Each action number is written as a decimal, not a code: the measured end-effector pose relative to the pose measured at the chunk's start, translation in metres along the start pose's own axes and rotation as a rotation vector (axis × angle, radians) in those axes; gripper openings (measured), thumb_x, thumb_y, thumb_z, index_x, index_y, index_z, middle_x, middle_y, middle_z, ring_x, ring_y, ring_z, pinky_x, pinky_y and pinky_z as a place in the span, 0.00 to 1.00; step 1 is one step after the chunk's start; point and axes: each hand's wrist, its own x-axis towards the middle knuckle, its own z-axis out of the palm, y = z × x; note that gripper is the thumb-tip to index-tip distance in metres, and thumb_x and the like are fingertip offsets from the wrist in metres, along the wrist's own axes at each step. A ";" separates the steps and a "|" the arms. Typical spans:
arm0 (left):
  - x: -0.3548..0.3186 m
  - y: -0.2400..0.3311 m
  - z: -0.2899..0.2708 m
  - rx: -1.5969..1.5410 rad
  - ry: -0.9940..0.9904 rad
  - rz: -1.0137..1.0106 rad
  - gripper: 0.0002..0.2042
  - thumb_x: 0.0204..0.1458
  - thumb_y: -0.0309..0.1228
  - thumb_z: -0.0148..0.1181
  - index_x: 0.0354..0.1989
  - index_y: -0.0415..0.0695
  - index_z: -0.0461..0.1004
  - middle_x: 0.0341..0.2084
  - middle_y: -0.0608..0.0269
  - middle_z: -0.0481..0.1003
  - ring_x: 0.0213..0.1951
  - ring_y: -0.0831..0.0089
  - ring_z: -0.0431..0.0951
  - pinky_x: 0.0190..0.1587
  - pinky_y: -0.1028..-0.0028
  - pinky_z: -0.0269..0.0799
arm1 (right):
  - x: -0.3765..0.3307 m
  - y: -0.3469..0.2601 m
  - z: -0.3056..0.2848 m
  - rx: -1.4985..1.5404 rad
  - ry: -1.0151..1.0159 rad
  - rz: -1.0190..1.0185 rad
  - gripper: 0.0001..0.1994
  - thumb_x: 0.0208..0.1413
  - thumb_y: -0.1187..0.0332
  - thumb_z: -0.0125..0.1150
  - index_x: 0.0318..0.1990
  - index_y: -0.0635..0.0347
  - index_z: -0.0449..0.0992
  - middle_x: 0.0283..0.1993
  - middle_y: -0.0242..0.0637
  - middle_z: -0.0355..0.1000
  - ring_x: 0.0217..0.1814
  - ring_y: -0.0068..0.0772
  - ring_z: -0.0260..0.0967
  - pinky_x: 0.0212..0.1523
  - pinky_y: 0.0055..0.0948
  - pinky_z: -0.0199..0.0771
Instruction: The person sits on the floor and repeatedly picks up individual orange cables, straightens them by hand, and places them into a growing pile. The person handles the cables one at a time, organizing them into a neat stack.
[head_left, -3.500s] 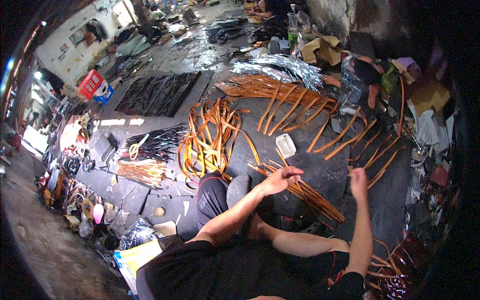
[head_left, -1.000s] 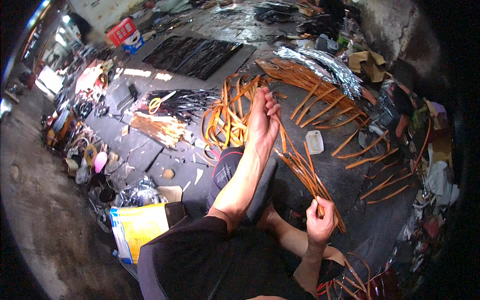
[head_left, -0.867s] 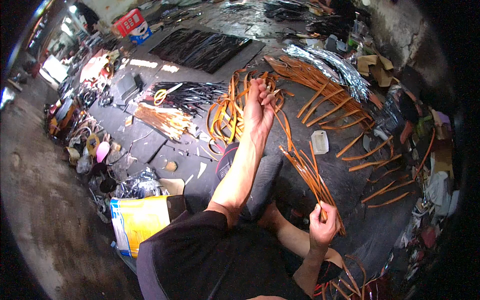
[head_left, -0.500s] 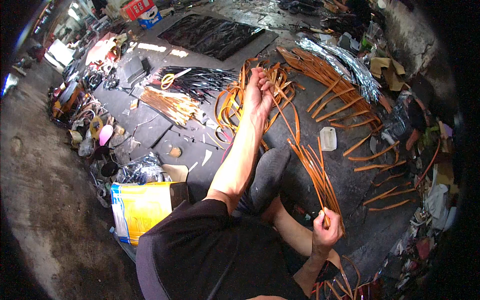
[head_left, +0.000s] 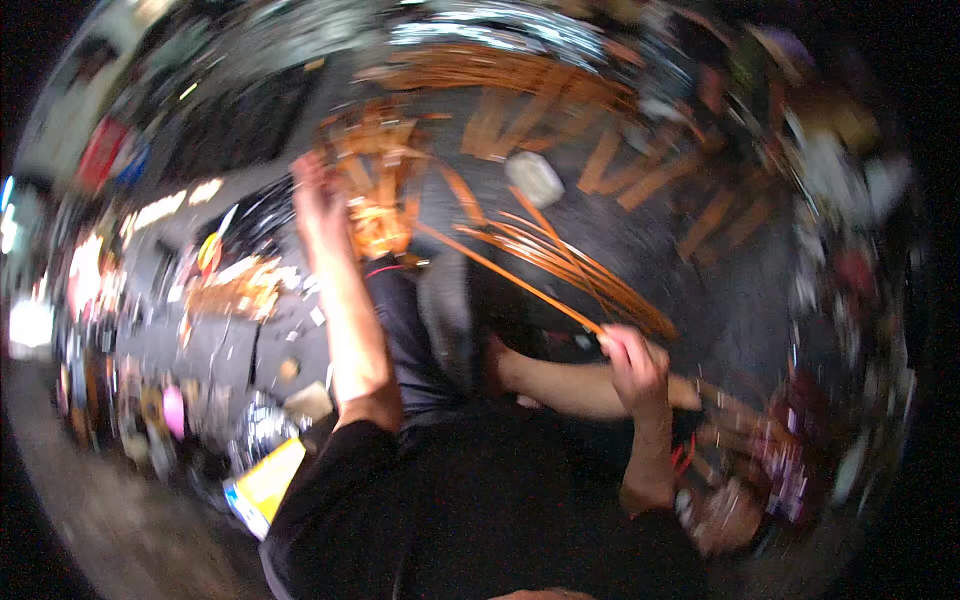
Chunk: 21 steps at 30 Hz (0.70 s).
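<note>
- Right hand (head_left: 632, 362) is closed around one end of a long orange strip (head_left: 500, 272).
- Left hand (head_left: 318, 205) reaches beside the strip's far end; blur hides its grip.

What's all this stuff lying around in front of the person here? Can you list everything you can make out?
The picture is blurred by motion, so counts are rough.
Bundle of long thin strips: many, orange-brown, on the dark floor at centre, running to the right hand.
Tangle of curved strips: one heap, orange-brown, beside the left hand.
Loose strips: many, orange-brown, spread over the floor beyond.
Flat pale object: one, whitish, on the floor among the strips.
Yellow sheet: one, yellow, lower left.
Red box: one, red, far left.
Floor: dark grey.
Left hand: stretched out to the tangle.
Right hand: closed on the bundle's near end.
</note>
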 end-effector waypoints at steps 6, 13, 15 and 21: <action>0.006 -0.030 -0.023 0.323 -0.237 0.082 0.21 0.60 0.43 0.57 0.55 0.42 0.68 0.52 0.58 0.70 0.52 0.70 0.70 0.53 0.71 0.67 | 0.006 0.018 -0.062 0.228 0.052 0.380 0.08 0.60 0.68 0.56 0.43 0.59 0.77 0.36 0.39 0.77 0.33 0.43 0.76 0.36 0.34 0.77; -0.051 -0.079 -0.029 1.064 -0.338 -0.021 0.30 0.60 0.43 0.56 0.67 0.44 0.56 0.61 0.53 0.63 0.60 0.65 0.65 0.58 0.65 0.62 | -0.037 0.159 -0.078 -0.060 0.063 0.606 0.14 0.60 0.63 0.56 0.48 0.60 0.76 0.49 0.47 0.74 0.52 0.48 0.71 0.54 0.39 0.70; -0.053 -0.091 -0.035 1.011 -0.390 -0.122 0.27 0.60 0.42 0.56 0.64 0.43 0.60 0.58 0.55 0.67 0.58 0.69 0.67 0.58 0.67 0.62 | -0.032 0.204 -0.077 -0.080 -0.020 0.716 0.15 0.59 0.64 0.57 0.51 0.59 0.75 0.50 0.48 0.73 0.53 0.48 0.71 0.55 0.40 0.70; -0.080 -0.100 -0.013 0.979 -0.469 -0.202 0.23 0.58 0.42 0.58 0.58 0.42 0.69 0.53 0.57 0.73 0.55 0.68 0.71 0.58 0.66 0.64 | 0.000 0.329 -0.045 -0.410 -0.202 0.763 0.23 0.62 0.70 0.47 0.66 0.46 0.62 0.65 0.54 0.56 0.63 0.54 0.61 0.62 0.46 0.64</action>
